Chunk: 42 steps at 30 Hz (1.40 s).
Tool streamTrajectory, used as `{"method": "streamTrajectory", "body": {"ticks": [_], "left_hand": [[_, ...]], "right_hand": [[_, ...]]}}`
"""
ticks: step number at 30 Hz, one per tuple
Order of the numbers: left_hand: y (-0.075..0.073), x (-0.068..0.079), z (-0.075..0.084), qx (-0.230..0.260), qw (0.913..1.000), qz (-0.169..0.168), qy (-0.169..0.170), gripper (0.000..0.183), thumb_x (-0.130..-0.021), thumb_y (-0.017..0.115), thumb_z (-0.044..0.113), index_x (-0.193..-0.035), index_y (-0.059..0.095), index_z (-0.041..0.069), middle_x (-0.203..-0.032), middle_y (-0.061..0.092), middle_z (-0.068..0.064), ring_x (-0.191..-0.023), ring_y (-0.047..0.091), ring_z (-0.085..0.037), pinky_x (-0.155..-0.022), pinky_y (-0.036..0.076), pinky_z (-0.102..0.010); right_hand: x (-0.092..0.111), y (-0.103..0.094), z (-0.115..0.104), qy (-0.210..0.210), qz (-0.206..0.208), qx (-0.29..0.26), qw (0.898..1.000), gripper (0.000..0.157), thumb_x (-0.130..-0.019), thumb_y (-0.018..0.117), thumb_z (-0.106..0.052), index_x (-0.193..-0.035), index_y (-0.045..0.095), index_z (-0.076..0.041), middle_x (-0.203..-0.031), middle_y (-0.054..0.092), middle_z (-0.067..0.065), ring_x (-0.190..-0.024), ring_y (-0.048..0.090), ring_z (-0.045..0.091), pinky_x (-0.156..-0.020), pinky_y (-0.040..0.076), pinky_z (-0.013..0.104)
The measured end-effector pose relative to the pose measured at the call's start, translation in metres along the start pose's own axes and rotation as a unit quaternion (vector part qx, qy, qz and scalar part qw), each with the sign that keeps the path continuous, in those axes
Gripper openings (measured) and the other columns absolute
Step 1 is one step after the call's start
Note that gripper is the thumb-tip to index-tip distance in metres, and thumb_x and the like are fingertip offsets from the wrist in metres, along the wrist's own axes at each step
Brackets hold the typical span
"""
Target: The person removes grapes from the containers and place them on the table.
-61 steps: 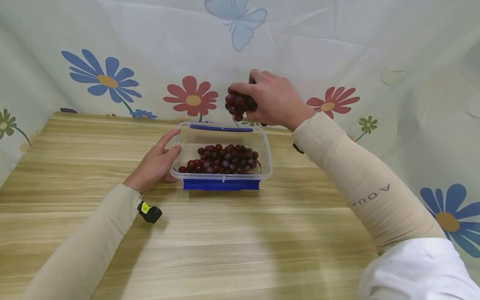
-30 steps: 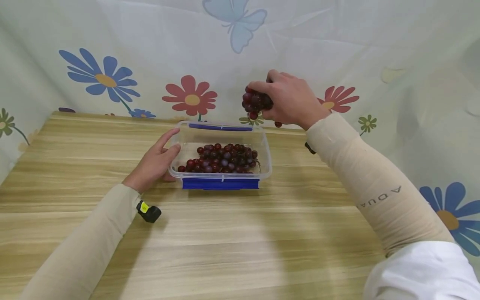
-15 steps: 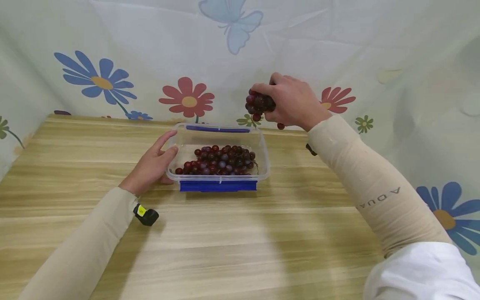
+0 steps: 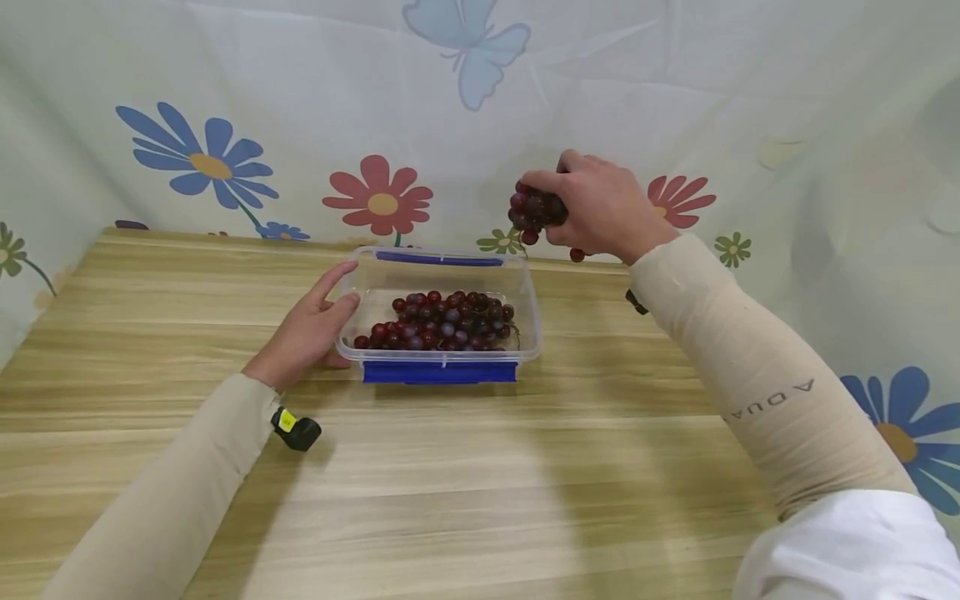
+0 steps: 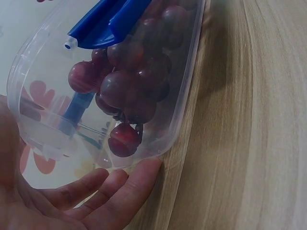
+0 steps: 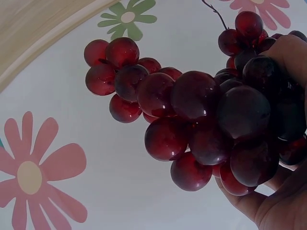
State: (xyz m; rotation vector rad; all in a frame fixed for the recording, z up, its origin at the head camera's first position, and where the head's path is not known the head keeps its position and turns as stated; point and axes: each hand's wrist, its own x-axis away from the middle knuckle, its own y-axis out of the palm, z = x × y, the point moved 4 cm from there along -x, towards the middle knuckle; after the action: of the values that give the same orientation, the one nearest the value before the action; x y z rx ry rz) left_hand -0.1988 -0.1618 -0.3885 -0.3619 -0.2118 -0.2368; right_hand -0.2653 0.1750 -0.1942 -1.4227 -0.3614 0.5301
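My right hand point(image 4: 606, 204) grips a bunch of dark red grapes point(image 4: 536, 210) in the air, above the table's back edge and just right of the box. In the right wrist view the grapes point(image 6: 196, 110) hang clear of everything, with thumb and fingers around them at the right. A clear plastic box point(image 4: 532, 337) with blue clips stands open-topped mid-table, holding more grapes point(image 4: 450, 321). My left hand point(image 4: 303, 333) rests against the box's left side, its fingers spread. Seen from the left wrist, the fingers point(image 5: 129, 194) touch the box's outer wall.
The wood-grain table point(image 4: 420, 500) extends to the front and both sides of the box. A pale curtain point(image 4: 637, 83) printed with flowers and a butterfly hangs behind the table and at the sides.
My right hand has moved right with its bunch of grapes, from over the box to beyond its right side. The left hand and the box have stayed in place.
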Motion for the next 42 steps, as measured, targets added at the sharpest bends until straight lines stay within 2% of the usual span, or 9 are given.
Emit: {"method": "streamTrajectory", "body": {"ticks": [10,28,42], "left_hand": [[0.002,-0.001,0.001,0.002,1.0000,0.002,0.001,0.065,-0.106,0.043,0.061,-0.164,0.014,0.051,-0.142,0.048,-0.030,-0.103,0.070,-0.037,-0.072,0.067,-0.049],[0.002,-0.001,-0.002,0.004,1.0000,-0.002,-0.006,0.067,-0.106,0.044,0.062,-0.164,0.013,0.052,-0.150,0.043,-0.029,-0.117,0.063,-0.046,-0.074,0.067,-0.051],[0.000,-0.003,-0.001,-0.001,1.0000,-0.001,-0.006,0.067,-0.105,0.043,0.063,-0.164,0.012,0.052,-0.148,0.043,-0.029,-0.116,0.063,-0.045,-0.075,0.066,-0.051]], "right_hand": [[0.006,0.003,0.009,0.009,-0.003,0.001,1.000,0.063,-0.086,0.071,-0.019,-0.147,0.057,-0.027,-0.112,0.060,0.018,-0.098,0.060,0.035,-0.083,0.060,0.061],[0.015,0.014,0.024,0.021,-0.013,0.006,1.000,0.063,-0.087,0.073,-0.018,-0.147,0.057,-0.026,-0.115,0.060,0.020,-0.103,0.062,0.037,-0.088,0.059,0.057],[0.021,0.021,0.031,0.011,-0.014,0.020,1.000,0.059,-0.089,0.074,-0.019,-0.145,0.059,-0.023,-0.112,0.060,0.020,-0.098,0.061,0.036,-0.081,0.059,0.054]]}}
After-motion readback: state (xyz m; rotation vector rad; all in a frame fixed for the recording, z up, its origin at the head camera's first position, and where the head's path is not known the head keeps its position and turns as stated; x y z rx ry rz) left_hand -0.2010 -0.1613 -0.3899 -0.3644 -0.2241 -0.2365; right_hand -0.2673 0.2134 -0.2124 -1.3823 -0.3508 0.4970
